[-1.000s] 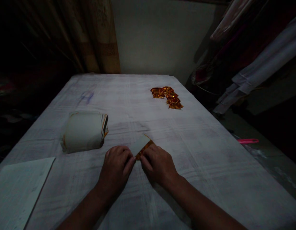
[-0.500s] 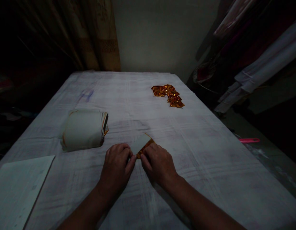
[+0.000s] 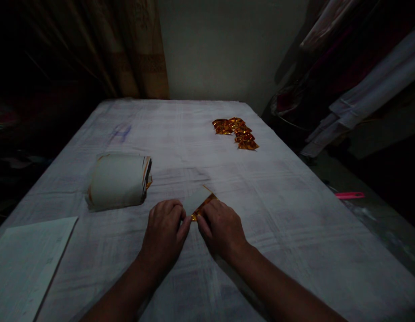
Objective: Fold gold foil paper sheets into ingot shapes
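2 hands partly hide folded paper.

no readable text, brand or number, faint small marks near the right edge of the pale sheet at lower left, too dim to make out, a purple scrawl on the pale cloth, undecipherable

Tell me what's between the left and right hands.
Head view: a partly folded gold-foil paper, pale side and gold strip showing, lies between the left hand and right hand.
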Tool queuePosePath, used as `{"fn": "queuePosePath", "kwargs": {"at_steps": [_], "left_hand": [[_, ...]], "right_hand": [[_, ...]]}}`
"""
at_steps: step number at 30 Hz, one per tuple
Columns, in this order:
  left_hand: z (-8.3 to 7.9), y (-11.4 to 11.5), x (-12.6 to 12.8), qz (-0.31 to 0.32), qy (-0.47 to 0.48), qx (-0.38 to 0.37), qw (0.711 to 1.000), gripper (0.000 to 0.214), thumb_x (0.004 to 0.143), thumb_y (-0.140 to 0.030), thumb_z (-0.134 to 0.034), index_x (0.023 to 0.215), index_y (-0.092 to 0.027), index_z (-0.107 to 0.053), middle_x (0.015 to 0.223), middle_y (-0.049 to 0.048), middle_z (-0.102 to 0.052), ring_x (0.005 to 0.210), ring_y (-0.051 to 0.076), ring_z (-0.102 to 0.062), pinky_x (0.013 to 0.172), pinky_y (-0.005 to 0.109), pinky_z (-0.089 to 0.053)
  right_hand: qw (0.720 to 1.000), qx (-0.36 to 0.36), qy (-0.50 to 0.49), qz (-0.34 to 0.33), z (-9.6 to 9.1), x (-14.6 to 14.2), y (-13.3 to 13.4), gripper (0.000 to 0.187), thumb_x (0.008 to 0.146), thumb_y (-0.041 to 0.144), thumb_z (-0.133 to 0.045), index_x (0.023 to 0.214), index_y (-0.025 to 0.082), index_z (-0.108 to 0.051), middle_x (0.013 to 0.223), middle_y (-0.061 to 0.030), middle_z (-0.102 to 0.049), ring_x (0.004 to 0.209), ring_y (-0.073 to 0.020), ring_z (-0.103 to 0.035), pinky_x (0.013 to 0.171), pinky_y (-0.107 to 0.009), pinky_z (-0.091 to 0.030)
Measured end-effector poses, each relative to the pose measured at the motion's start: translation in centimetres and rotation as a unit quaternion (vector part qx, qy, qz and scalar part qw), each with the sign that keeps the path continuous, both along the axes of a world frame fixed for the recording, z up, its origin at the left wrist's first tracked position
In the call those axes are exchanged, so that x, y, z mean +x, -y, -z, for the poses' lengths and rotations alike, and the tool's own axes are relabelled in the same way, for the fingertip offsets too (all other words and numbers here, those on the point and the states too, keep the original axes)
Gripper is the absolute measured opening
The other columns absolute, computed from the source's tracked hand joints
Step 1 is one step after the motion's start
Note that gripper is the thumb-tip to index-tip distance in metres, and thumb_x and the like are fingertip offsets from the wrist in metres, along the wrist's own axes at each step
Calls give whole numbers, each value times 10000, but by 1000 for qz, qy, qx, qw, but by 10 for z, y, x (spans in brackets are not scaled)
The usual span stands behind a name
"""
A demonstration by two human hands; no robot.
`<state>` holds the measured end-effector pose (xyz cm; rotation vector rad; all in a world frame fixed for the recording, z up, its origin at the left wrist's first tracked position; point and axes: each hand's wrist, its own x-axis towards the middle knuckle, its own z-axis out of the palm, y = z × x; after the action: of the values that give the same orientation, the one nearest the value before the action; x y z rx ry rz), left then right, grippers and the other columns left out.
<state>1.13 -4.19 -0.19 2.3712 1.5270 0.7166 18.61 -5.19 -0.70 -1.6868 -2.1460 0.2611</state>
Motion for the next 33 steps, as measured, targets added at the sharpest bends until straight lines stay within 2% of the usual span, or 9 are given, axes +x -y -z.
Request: {"fn": "queuePosePath", "kwargs": {"at_steps": [6,14,17,21,25,29,33], "left_hand": [[-1,-1,-1,-2,0,-17,1000,153,924,-279,-579,794,-222,-520,947,49,-623,950,257,-544,867,431,-420],[-2,-2,0,-4,7,-40,999,99,909,-262,-577,825,-234,-534,915,28,-606,931,248,-537,874,434,-410],[-1,-3,0,-9,8,-40,999,103,907,-263,-572,819,-234,-528,903,24,-602,922,246,-536,860,430,-408],[2,-3,-1,-9,2,-41,999,97,921,-256,-550,832,-235,-518,913,26,-600,935,244,-522,872,432,-396],[2,-3,-1,-6,3,-41,999,90,914,-252,-564,841,-234,-516,929,25,-597,948,248,-524,872,430,-394],[0,-4,-3,-3,6,-49,999,92,900,-238,-573,826,-237,-518,909,19,-598,928,246,-533,864,420,-402],[1,-6,-5,1,7,-47,999,75,889,-205,-576,829,-232,-542,912,21,-609,936,243,-540,872,411,-407]], "right_hand": [[1000,-23,-17,7,-1,1,0,27,909,193,-619,900,212,-604,878,-36,-649,842,-203,-587,717,-316,-374],[999,-44,-14,-14,-5,3,1,77,919,165,-640,945,231,-671,943,-40,-652,900,-201,-598,742,-315,-383],[999,-40,-8,-6,-7,-1,-1,36,926,243,-649,908,217,-665,935,-49,-648,886,-205,-599,725,-315,-385],[999,-39,-11,7,-9,-4,-3,161,907,359,-691,854,213,-646,922,-47,-650,850,-199,-597,699,-305,-387],[996,-71,-54,-6,-11,2,-6,60,881,225,-704,875,219,-644,948,-23,-663,893,-183,-604,747,-295,-409],[987,-110,-109,-34,-10,16,-11,170,810,66,-692,880,210,-635,929,-2,-659,880,-160,-603,762,-273,-428],[983,-122,-125,-57,-8,24,-15,212,776,17,-682,863,204,-630,918,5,-651,857,-148,-598,749,-259,-433]]}}
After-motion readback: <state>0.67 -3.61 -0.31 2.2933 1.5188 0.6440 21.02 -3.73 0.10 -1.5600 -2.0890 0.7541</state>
